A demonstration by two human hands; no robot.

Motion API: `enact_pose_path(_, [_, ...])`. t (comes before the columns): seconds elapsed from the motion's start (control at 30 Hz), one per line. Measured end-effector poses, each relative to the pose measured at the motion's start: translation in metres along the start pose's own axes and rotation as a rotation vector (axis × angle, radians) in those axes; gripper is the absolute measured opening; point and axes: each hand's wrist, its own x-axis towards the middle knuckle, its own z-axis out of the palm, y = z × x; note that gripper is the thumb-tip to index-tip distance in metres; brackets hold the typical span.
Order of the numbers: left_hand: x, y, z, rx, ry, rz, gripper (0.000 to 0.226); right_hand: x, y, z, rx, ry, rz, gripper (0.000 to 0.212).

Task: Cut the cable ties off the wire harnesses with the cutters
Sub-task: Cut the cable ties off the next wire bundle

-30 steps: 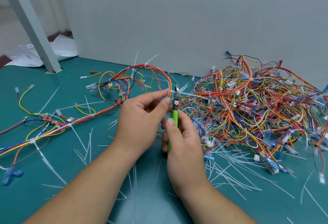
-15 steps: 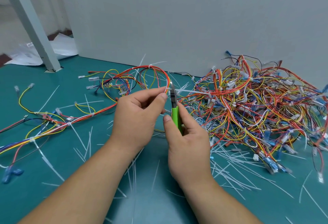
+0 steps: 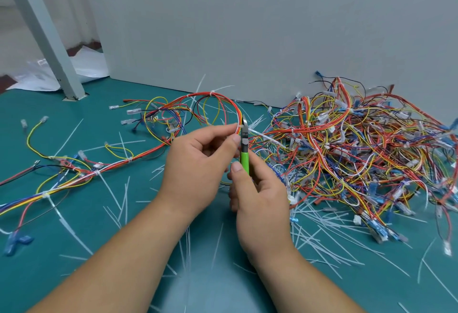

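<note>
My left hand [image 3: 198, 164] pinches a wire harness [image 3: 173, 136] of red, yellow and orange wires just beside a white cable tie [image 3: 238, 127]. My right hand [image 3: 260, 196] grips the green-handled cutters [image 3: 244, 154] upright. The cutters' dark jaws point up and sit right against that cable tie. The harness arches up behind my hands and trails left across the teal table [image 3: 86, 226], with more white ties along it.
A big tangled pile of harnesses [image 3: 359, 151] lies at the right against the grey wall [image 3: 247, 27]. Several cut white tie strips [image 3: 322, 226] are scattered over the table. A grey slanted post [image 3: 49, 40] stands at the back left beside white plastic sheeting [image 3: 89, 67].
The harness loop has slid a little through my left fingers and both hands have risen slightly. The cutter jaws have come in against the tie.
</note>
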Motion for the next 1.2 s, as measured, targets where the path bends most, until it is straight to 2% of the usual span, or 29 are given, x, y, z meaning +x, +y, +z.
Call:
enact_pose_path(0.1, [-0.002,-0.002,0.002,0.081,-0.015,-0.002,0.022,0.001,-0.001,-0.002,0.084,-0.011,0.102,0.018])
enact_pose_path(0.2, [-0.002,-0.004,0.001,0.287,0.003,0.114,0.021,0.003,-0.001,-0.003,0.158,0.016,0.171,0.022])
enact_pose_path(0.27, [-0.001,-0.006,0.0,0.433,0.051,0.168,0.026,0.004,0.0,-0.003,0.232,0.025,0.215,0.026])
enact_pose_path(0.4, [-0.001,-0.001,-0.004,0.514,0.194,0.221,0.013,0.004,-0.001,-0.001,0.498,-0.034,0.326,0.021])
enact_pose_path(0.5, [0.002,0.002,-0.01,0.665,0.176,0.276,0.028,0.004,-0.005,-0.001,0.665,-0.108,0.372,0.032])
enact_pose_path(0.6, [0.006,0.005,-0.02,0.966,0.12,0.242,0.048,0.008,-0.01,-0.006,0.782,-0.121,0.379,0.021])
enact_pose_path(0.67, [0.009,0.004,-0.027,1.06,0.069,0.222,0.043,0.012,-0.012,-0.01,0.84,-0.077,0.387,0.021])
enact_pose_path(0.83, [0.014,0.004,-0.032,0.984,-0.002,0.342,0.019,0.018,-0.013,-0.017,0.9,0.02,0.415,0.019])
enact_pose_path(0.93, [0.009,0.001,-0.029,1.062,-0.211,0.344,0.036,0.017,-0.012,-0.017,0.909,-0.023,0.42,0.025])
enact_pose_path(0.97, [0.008,-0.002,-0.027,1.091,-0.244,0.339,0.034,0.016,-0.011,-0.017,0.912,-0.041,0.422,0.027])
enact_pose_path(1.07, [0.008,-0.004,-0.027,0.987,-0.164,0.383,0.012,0.016,-0.009,-0.016,0.909,-0.065,0.428,0.03])
enact_pose_path(1.2, [0.011,0.007,-0.03,0.656,-0.012,0.586,0.009,0.017,-0.007,-0.015,0.876,-0.042,0.446,0.036])
